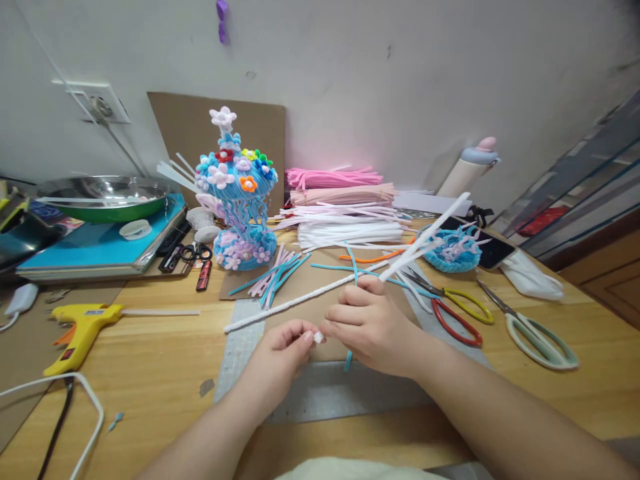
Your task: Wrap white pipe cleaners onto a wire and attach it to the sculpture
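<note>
My left hand (285, 353) is closed, pinching a small white tip (319, 337) between thumb and forefinger. Right beside it my right hand (373, 327) is curled around white pipe cleaners (420, 243), which stick up to the right past its knuckles. Its fingertips meet the white tip; whether both are one piece is hidden. A long white pipe cleaner (290, 305) slants left from behind the right hand. Under the hands lie a cardboard sheet (300, 310), a grey cutting mat (300, 393) and blue pipe cleaners (350, 253).
A blue pipe-cleaner carousel-like piece with flowers (245, 180) stands behind. Pink and white pipe-cleaner bundles (345, 227) lie along the wall. Left is a yellow glue gun (85, 327). Right are red-and-yellow-handled scissors (457, 320), green-handled scissors (540, 340) and a blue pipe-cleaner piece (453, 250).
</note>
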Motion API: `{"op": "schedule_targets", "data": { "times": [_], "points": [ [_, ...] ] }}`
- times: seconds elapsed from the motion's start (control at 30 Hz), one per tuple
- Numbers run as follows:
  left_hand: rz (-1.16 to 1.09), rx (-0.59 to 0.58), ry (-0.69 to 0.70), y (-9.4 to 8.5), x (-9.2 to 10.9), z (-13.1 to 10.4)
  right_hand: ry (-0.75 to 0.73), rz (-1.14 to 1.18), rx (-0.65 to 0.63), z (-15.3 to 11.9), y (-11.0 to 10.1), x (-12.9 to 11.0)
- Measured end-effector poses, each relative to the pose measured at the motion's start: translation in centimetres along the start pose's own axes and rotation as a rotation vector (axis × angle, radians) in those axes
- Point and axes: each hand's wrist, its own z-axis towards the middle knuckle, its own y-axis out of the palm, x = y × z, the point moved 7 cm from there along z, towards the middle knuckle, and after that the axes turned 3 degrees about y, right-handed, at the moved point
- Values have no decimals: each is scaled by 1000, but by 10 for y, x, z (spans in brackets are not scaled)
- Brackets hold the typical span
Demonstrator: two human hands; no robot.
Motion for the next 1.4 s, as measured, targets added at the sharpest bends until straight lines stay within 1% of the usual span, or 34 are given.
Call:
{"op": "schedule_targets", "data": {
  "times": [0.03,0.07,0.13,0.2,0.3,0.4,0.5,0.63,0.7,0.77,0.8,0.87,0.9,0.93,0.97,1.0,1.03,1.07,1.1,1.13,1.17,1.2,1.23,1.3,1.33,1.37,1.4],
  "points": [
    [45,35,47,-3,3,0,2,-3,0,0,0,0],
    [138,84,116,-6,9,-1,6,-5,-1,0,1,0],
    [382,165,261,-9,20,-4,13,-9,-4,0,2,0],
    [579,173,346,-6,25,-6,24,-13,-16,0,5,1],
    [729,137,378,-1,24,-6,34,-7,-36,0,11,0],
    [776,134,368,-1,22,-6,34,15,-45,1,14,0],
    [758,164,365,-6,24,-8,47,39,-61,0,11,7],
    [712,167,365,-8,25,-9,99,-13,-32,-2,-6,28],
    [703,150,383,-8,26,-9,118,-68,-25,-2,-14,33],
    [718,153,408,-8,28,-11,128,-118,19,-3,-25,28],
    [719,170,415,-9,30,-12,124,-128,78,-5,-33,22],
    [656,224,382,-14,32,-12,75,-105,290,-11,-51,1],
    [576,248,334,-18,30,-12,25,-66,422,-17,-60,-11],
    [468,263,272,-21,28,-11,-38,-10,514,-23,-64,-23],
    [349,263,209,-23,25,-10,-86,65,532,-26,-62,-32],
    [230,246,156,-23,21,-9,-86,164,469,-25,-53,-36],
    [123,218,118,-21,19,-8,-15,284,368,-23,-40,-33],
    [32,182,95,-18,18,-7,134,430,269,-20,-24,-23],
    [-41,134,76,-14,17,-7,315,612,203,-19,-8,-10],
    [-106,76,48,-9,16,-7,494,834,186,-21,7,4],
    [-164,11,9,-4,14,-7,620,1080,168,-22,21,12],
    [-219,-57,-35,2,11,-9,691,1333,139,-21,33,16],
    [-267,-124,-78,8,9,-11,701,1570,90,-18,42,15],
    [-346,-233,-142,19,6,-16,595,1926,-34,-11,47,5],
    [-371,-265,-160,22,5,-18,532,2039,-70,-9,45,0],
    [-379,-289,-171,25,4,-20,490,2115,-73,-8,44,-3],
    [-371,-299,-173,27,4,-21,495,2157,-46,-8,44,-4]
  ]
}}
